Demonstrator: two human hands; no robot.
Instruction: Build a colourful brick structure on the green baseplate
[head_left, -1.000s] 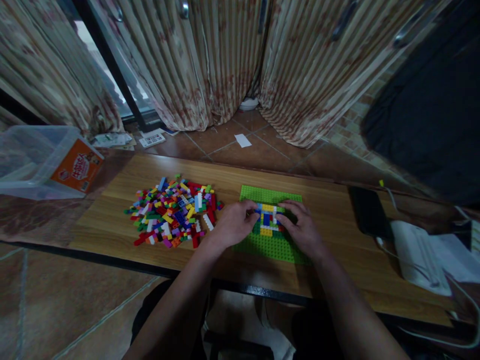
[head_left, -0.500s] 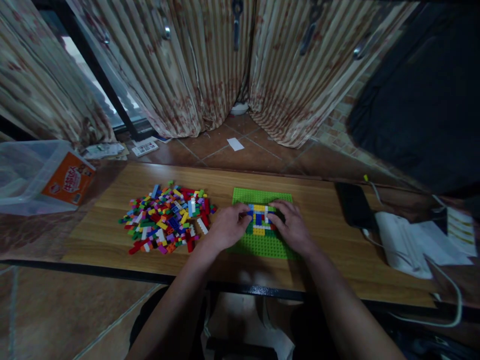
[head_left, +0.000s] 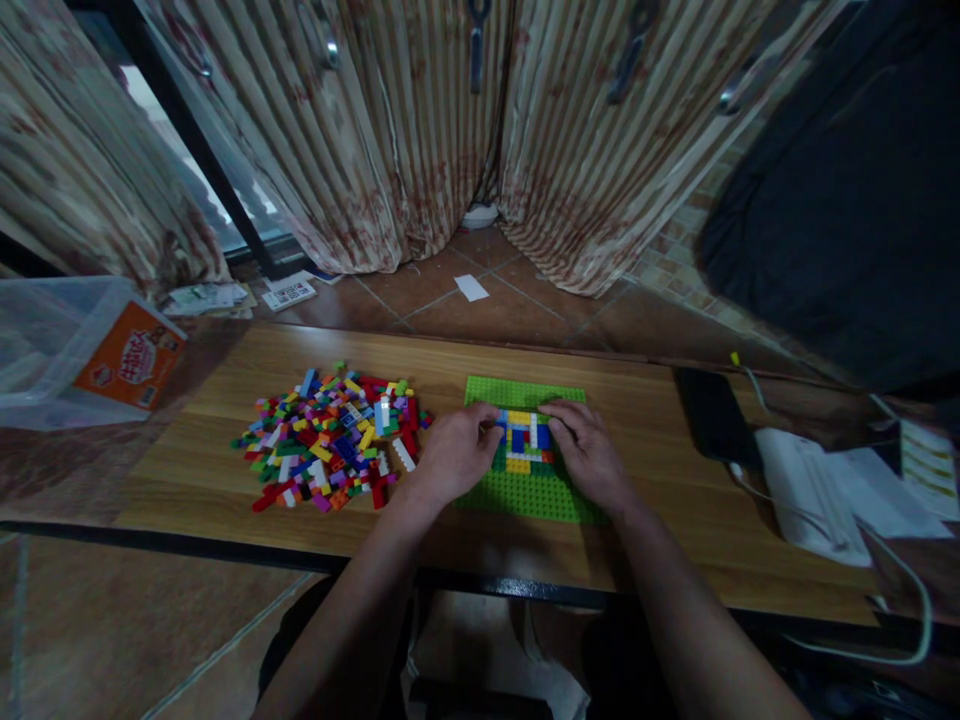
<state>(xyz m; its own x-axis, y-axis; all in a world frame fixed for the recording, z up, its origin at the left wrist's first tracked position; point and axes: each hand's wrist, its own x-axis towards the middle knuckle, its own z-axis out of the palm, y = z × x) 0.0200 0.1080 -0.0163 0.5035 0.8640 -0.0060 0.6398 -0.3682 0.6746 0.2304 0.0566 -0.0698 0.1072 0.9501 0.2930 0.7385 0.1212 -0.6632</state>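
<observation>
A green baseplate (head_left: 525, 495) lies on the wooden table (head_left: 652, 520). A small build of yellow, blue, white and red bricks (head_left: 523, 440) stands on it. My left hand (head_left: 454, 455) rests at the build's left side, fingers curled against it. On the build's right side sits my right hand (head_left: 585, 450), its fingers bent and pressed onto the bricks. A heap of loose coloured bricks (head_left: 334, 440) lies left of the plate, just beyond my left hand.
A clear plastic tub with an orange label (head_left: 82, 350) sits at the far left. A black phone (head_left: 709, 415), a white adapter (head_left: 806, 480) with cables and papers lie at the right. Curtains hang behind, above a tiled floor.
Both hands stay on the build with only slight finger shifts. The view has tilted a little since a second ago.
</observation>
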